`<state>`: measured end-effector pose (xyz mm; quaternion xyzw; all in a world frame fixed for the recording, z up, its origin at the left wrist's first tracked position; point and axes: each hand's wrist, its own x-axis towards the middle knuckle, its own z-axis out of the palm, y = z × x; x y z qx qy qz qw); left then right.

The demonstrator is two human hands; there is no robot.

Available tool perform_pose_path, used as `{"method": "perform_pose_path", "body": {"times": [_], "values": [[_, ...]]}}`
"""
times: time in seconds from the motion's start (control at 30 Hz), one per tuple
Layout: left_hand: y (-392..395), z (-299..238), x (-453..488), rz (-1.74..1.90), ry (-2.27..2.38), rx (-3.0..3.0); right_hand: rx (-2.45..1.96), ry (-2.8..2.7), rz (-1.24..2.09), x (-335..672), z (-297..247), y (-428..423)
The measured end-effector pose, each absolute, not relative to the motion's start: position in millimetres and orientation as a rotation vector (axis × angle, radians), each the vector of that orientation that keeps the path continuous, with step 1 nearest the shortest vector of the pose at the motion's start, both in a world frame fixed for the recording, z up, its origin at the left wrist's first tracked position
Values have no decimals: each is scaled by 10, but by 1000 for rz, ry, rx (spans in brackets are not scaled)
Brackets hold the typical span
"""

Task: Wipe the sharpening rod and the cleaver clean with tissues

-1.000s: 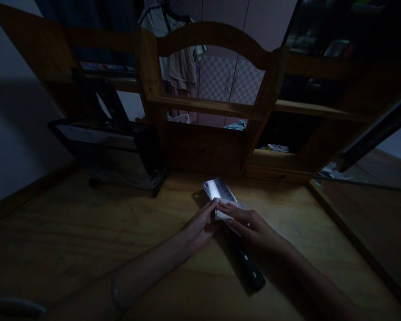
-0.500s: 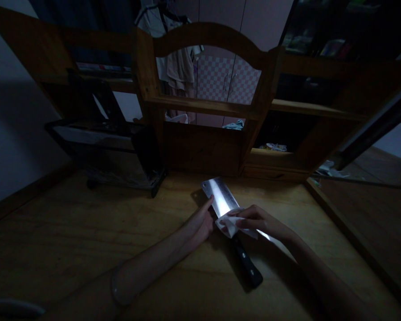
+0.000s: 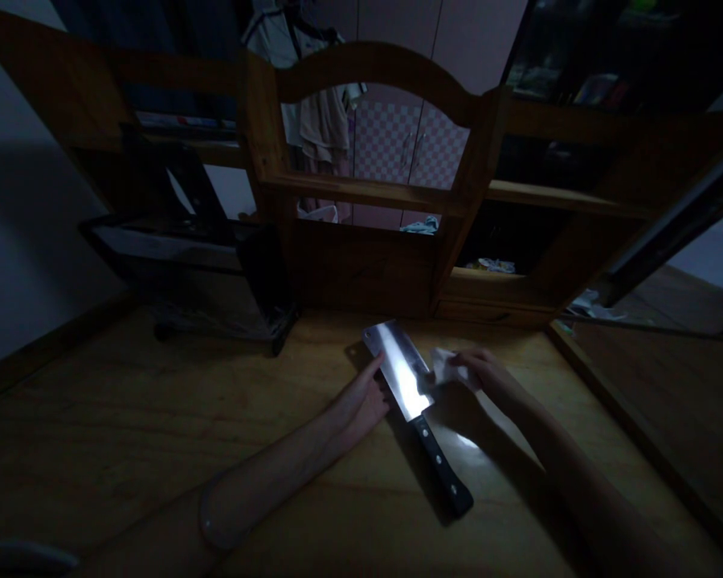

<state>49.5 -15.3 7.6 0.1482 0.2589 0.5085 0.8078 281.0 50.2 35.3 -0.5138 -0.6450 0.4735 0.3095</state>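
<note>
A cleaver (image 3: 405, 371) with a wide shiny blade and a black riveted handle slants over the wooden table, its handle toward me. My left hand (image 3: 367, 401) grips the blade by its left edge, thumb on top and fingers beneath. To the right of the blade, my right hand (image 3: 480, 371) pinches a crumpled white tissue (image 3: 449, 368). The tissue is just beside the blade's right edge; whether it touches there I cannot tell. Light glares off the lower half of the blade.
A dark knife rack (image 3: 198, 273) with black-handled knives stands at the left on the table (image 3: 186, 433). Behind runs a wooden shelf unit (image 3: 367, 193) with a small drawer (image 3: 497, 313). A raised wooden edge (image 3: 614, 425) borders the right side.
My right hand has moved the tissue off the lower blade, up and to the right, uncovering the blade's base. My left hand and the cleaver have stayed in place.
</note>
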Motion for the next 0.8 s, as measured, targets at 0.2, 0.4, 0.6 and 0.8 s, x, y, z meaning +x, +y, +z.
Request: {"method": "perform_pose_path", "body": {"times": [0.2, 0.4, 0.6, 0.8], "values": [[-146, 87, 506, 1102, 593, 258, -1166, -1501, 1058, 2657, 368, 435], [-122, 39, 504, 1117, 559, 238, -1038, -1999, 1159, 2383, 367, 173], [-130, 51, 505, 1118, 527, 223, -1001, -2203, 1084, 2361, 378, 135], [-122, 62, 514, 1078, 525, 254, -985, -2206, 1162, 2374, 431, 141]]}}
